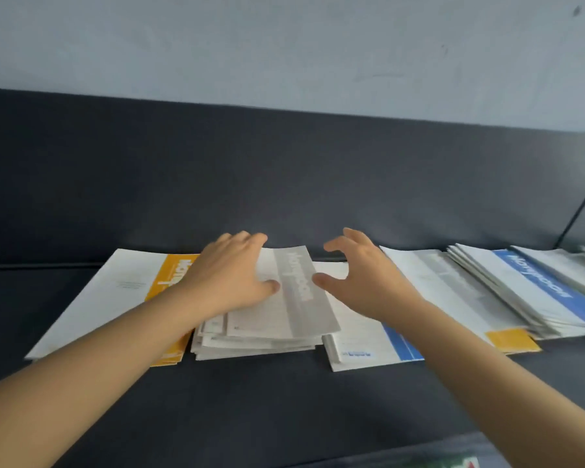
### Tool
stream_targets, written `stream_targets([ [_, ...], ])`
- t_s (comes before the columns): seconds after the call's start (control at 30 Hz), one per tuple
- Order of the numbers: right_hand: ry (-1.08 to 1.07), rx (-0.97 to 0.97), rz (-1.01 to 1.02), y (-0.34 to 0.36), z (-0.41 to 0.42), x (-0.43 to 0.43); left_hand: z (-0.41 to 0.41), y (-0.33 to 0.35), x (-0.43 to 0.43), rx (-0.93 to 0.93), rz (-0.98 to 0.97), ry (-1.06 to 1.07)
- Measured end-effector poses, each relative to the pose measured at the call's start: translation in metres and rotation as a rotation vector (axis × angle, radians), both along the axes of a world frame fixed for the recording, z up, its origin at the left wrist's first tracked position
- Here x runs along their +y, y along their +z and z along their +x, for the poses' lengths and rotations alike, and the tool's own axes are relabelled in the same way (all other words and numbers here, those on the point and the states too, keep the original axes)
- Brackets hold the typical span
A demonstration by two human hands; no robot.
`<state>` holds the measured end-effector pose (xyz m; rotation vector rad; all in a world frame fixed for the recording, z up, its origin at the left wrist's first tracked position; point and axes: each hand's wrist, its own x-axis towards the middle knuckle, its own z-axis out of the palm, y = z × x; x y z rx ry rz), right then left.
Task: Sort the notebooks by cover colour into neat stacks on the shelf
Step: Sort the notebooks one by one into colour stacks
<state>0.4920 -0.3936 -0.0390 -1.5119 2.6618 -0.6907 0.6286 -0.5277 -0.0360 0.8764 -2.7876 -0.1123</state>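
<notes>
Matte dark-grey shelf (284, 417). Flat paper notebooks in stacks:
- orange-banded stack (173, 282), left
- ragged grey-banded stack (257, 342), centre
- blue-banded stack (362, 346), just beside it

Left hand (230, 275) rests flat on the top grey notebook (304, 298). Right hand (365, 275) hovers with fingers spread, empty. Fanned mixed notebooks (520, 292) lie to the right. Scuffed pale wall (284, 45) behind.
</notes>
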Motion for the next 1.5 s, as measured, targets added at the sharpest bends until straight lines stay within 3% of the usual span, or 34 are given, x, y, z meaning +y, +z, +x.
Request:
stream_targets([
  [0.33,-0.243,0.098,0.309,-0.006,-0.130,0.100,-0.124,-0.012,0.105,0.007,0.089,-0.095],
  [0.47,-0.264,0.281,0.402,-0.022,-0.162,0.115,-0.158,-0.021,0.135,-0.009,0.172,-0.084],
  [0.67,-0.159,0.271,0.377,-0.035,-0.179,0.114,-0.175,-0.024,0.150,0.017,0.202,-0.003],
  [0.83,-0.142,0.245,0.351,-0.039,-0.186,0.105,-0.174,-0.017,0.153,-0.191,0.127,-0.006],
  [0.93,-0.129,0.212,0.341,-0.037,-0.189,0.098,-0.172,-0.015,0.145,-0.200,0.039,-0.007],
  [1.07,-0.172,0.139,0.208,-0.035,-0.196,0.093,-0.171,-0.022,0.140,-0.102,-0.051,-0.077],
  [1.27,-0.172,0.086,0.090,-0.045,-0.204,0.097,-0.173,-0.029,0.140,0.288,-0.085,-0.182],
  [1.5,-0.170,-0.108,0.008,-0.038,-0.214,0.092,-0.175,-0.038,0.127,0.598,0.158,-0.306],
])
